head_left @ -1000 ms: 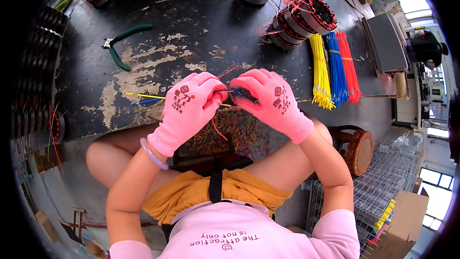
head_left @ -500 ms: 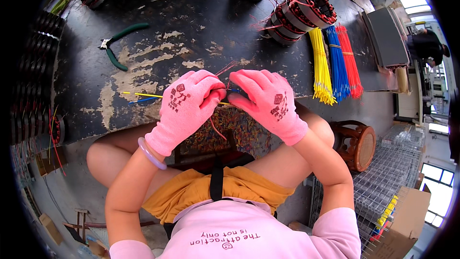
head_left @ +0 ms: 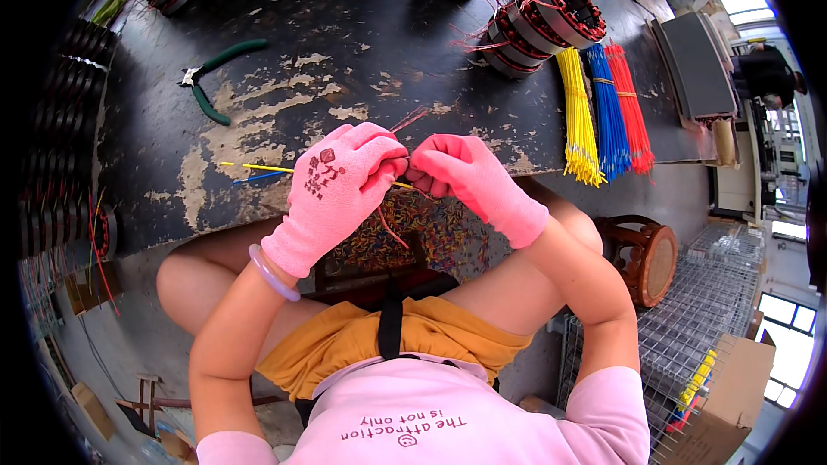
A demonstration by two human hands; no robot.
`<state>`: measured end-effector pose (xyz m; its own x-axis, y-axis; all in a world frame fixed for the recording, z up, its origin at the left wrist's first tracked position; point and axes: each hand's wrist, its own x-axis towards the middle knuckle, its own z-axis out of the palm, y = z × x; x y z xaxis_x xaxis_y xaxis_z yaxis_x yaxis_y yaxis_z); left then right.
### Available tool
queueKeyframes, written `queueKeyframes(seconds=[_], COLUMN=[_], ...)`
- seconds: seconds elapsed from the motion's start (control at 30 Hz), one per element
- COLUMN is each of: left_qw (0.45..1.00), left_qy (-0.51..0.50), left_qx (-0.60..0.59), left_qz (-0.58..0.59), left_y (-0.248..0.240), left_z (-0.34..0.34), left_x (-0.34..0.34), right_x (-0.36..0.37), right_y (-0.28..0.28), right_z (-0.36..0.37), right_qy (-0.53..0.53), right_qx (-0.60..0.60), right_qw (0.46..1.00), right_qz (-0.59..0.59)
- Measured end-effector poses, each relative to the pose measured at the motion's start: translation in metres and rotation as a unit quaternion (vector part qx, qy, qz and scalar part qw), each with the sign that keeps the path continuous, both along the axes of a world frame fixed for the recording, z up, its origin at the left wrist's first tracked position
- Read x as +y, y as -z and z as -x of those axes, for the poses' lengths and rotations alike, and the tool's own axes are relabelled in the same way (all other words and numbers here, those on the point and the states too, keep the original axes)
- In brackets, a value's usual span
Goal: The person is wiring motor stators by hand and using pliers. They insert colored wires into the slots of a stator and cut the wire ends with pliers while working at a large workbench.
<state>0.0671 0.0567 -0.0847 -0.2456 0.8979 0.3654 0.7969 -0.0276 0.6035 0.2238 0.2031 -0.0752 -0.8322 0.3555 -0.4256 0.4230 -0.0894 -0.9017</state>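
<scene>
Both hands wear pink gloves and meet above the table's near edge. My left hand (head_left: 332, 176) is closed around a yellow wire (head_left: 250, 167) and a blue wire (head_left: 258, 177), whose tails stick out to its left. Thin reddish wires (head_left: 410, 120) rise past its fingertips, and a thin red strand (head_left: 392, 228) hangs below. Touching the left fingertips, my right hand (head_left: 469, 176) is curled into a pinch where the wires come out between the hands. The exact join is hidden by the fingers.
Green-handled pliers (head_left: 207, 77) lie on the worn black table (head_left: 345, 43). Wound stator cores (head_left: 534, 30) stand at the far right, near yellow (head_left: 579, 120), blue (head_left: 606, 116) and red wire bundles (head_left: 629, 112). More stators (head_left: 60, 164) are stacked at left. A wooden drum-shaped stool (head_left: 642, 260) stands right.
My right hand has turned and its fingers have curled in tighter at the wires. The blue piece that showed between the hands is now hidden. My left hand has hardly moved.
</scene>
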Motion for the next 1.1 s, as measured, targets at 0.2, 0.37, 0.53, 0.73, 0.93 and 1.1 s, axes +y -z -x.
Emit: queueKeyframes(seconds=[0.2, 0.37, 0.53, 0.73, 0.93, 1.1], left_qw=[1.000, 1.000, 1.000, 1.000, 0.999, 1.000], left_qy=[0.003, 0.008, 0.015, 0.008, 0.023, 0.012], left_qx=[-0.005, 0.009, 0.015, 0.007, -0.011, 0.012], left_qz=[0.004, 0.000, 0.005, 0.014, 0.020, 0.012], left_y=[0.001, 0.001, 0.002, 0.002, 0.000, 0.000], left_z=[0.000, 0.001, 0.001, 0.001, 0.001, 0.002], left_x=[0.000, 0.000, -0.001, 0.000, 0.000, 0.000], right_x=[0.005, 0.003, 0.005, -0.006, 0.001, 0.001], right_y=[-0.010, -0.003, -0.002, -0.002, 0.000, -0.011], right_z=[-0.005, -0.001, 0.003, -0.006, -0.004, -0.007], right_qy=[-0.078, -0.098, 0.011, -0.074, 0.015, -0.093], right_qx=[0.089, 0.122, -0.044, 0.141, -0.013, 0.082], right_qw=[0.933, 0.887, 0.996, 0.721, 0.993, 0.857], right_qz=[-0.339, -0.435, 0.072, -0.674, 0.117, -0.500])
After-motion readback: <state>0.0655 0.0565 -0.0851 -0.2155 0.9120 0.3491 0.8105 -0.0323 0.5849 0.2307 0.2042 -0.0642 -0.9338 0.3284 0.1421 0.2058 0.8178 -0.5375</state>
